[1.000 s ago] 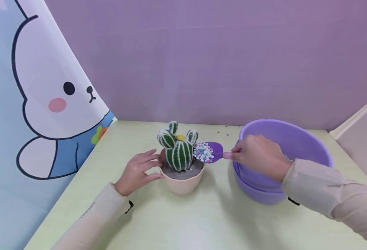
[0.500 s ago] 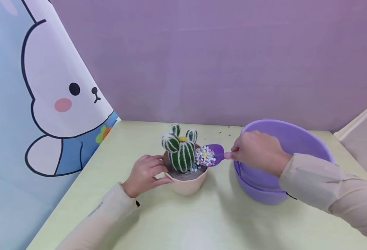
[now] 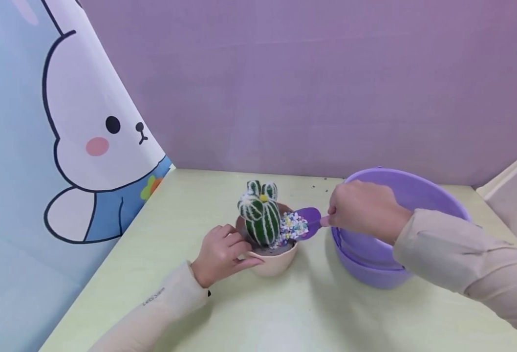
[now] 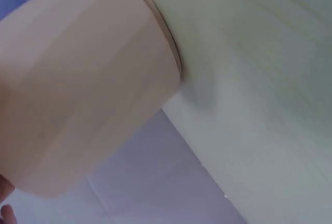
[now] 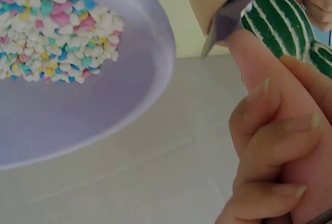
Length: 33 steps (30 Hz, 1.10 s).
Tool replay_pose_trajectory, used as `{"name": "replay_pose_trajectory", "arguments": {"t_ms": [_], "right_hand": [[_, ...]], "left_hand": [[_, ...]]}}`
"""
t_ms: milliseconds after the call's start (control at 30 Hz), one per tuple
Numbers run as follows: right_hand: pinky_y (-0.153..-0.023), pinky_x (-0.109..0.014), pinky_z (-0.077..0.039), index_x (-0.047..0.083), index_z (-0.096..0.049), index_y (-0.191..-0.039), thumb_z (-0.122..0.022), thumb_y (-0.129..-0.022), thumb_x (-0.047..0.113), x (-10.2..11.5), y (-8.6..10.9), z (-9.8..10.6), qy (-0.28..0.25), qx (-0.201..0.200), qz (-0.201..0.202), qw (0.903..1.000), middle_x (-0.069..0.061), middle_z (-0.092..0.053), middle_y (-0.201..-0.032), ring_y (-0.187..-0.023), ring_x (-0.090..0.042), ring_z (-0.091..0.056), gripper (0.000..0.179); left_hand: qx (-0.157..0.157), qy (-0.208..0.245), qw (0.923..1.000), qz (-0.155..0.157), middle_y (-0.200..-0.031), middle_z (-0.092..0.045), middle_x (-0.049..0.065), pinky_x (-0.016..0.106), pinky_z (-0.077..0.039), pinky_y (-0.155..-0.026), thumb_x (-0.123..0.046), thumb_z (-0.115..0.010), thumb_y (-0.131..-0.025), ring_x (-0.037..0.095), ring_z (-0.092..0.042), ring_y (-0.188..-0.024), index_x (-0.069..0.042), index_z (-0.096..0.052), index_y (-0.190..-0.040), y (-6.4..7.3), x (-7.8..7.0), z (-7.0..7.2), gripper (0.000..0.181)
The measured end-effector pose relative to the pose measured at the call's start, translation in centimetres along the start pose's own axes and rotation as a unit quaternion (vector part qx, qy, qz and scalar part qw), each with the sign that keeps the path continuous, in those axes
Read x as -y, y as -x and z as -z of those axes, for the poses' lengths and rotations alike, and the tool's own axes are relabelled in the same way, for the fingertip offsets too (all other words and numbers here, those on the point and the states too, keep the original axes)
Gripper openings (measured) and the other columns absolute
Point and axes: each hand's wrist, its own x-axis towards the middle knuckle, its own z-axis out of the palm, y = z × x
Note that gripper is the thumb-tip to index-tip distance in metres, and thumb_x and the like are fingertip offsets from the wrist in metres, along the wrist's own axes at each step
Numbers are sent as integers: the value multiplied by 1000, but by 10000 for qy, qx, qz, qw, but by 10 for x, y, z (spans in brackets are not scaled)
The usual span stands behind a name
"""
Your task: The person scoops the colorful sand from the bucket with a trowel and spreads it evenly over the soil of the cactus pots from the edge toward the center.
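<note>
A green cactus [image 3: 263, 227] with white stripes and a yellow tip stands in grey soil in a peach flowerpot [image 3: 276, 265]. My left hand [image 3: 223, 256] holds the pot's left rim, thumb along the outside front; the left wrist view shows mostly the pot's wall [image 4: 88, 89]. My right hand [image 3: 368, 210] grips the pink handle [image 5: 311, 146] of a purple trowel [image 3: 311, 217]. The trowel's blade is tilted over the pot's right rim, bearing colourful pebbles [image 3: 294, 225]. Some pebbles lie on the soil beside the cactus.
A lilac bucket [image 3: 373, 276] stands on the right, under my right forearm, with many coloured pebbles [image 5: 62, 32] inside. Dark crumbs [image 3: 320, 188] lie on the pale table [image 3: 285, 318] near the purple back wall. A rabbit-print sheet [image 3: 96, 117] hangs at left.
Pebbles have slid off the trowel onto the soil, and the blade has tipped lower. The pot and cactus have turned, with my left hand following to the right.
</note>
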Motion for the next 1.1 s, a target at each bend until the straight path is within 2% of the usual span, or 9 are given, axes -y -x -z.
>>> {"name": "replay_pose_trajectory", "arguments": {"t_ms": [100, 167, 333, 433, 733, 900, 1100], "right_hand": [[-53, -34, -42, 19, -76, -85, -77, -81, 32, 3, 1, 5, 136, 56, 6, 9999, 8, -67, -78, -66, -13, -55, 13], [-52, -34, -42, 20, -76, -83, -78, -80, 31, 4, 2, 7, 174, 77, 19, 9998, 9, -66, -77, -66, -13, -55, 12], [-52, -34, -44, 21, -75, -82, -78, -79, 32, 5, 3, 10, 306, 158, 12, 9994, 9, -67, -78, -67, -12, -57, 12], [-53, -35, -45, 21, -75, -83, -78, -79, 34, 6, 4, 12, 364, 224, -35, 9991, 9, -68, -81, -68, -12, -58, 13], [-53, -32, -42, 22, -75, -82, -79, -77, 33, 9, 6, 16, 432, 324, -109, 9985, 9, -65, -76, -66, -14, -54, 12], [-53, -31, -40, 23, -74, -81, -79, -78, 33, 9, 12, 17, 475, 323, -165, 9982, 10, -64, -74, -63, -13, -51, 11], [-54, -32, -38, 25, -71, -74, -79, -77, 32, 9, 19, 19, 474, 267, -427, 9976, 8, -57, -65, -60, -13, -47, 11]], "left_hand": [[60, 171, 9998, -63, -63, -63, -4, 24, -42, -50, -53, -55, -92, 13, -52, -57, -12, -69, -68, -3, 1, 1, 50], [113, 562, 9983, -65, -68, -65, -3, 26, -47, -55, -50, -56, -92, 13, -56, -60, -10, -70, -72, -3, 6, 4, 47], [275, 1721, 9847, 19, -78, -68, 3, 33, -54, -69, -38, -64, -91, 16, -63, -72, -6, -71, -78, -1, 28, 15, 35], [393, 1930, 9804, -6, -78, -68, 3, 34, -53, -72, -34, -66, -91, 16, -64, -74, -6, -71, -76, 0, 35, 16, 32], [326, 1562, 9872, -44, -74, -66, 0, 33, -51, -66, -38, -58, -95, 15, -62, -71, -9, -69, -72, 0, 27, 11, 39], [-114, 1041, 9943, -206, -65, -61, -4, 30, -46, -56, -40, -55, -96, 15, -55, -60, -12, -68, -67, -4, 12, -1, 43], [-490, 574, 9965, -362, -67, -63, -5, 26, -44, -52, -36, -60, -94, 14, -56, -60, -16, -68, -69, -13, -9, -14, 34]]}}
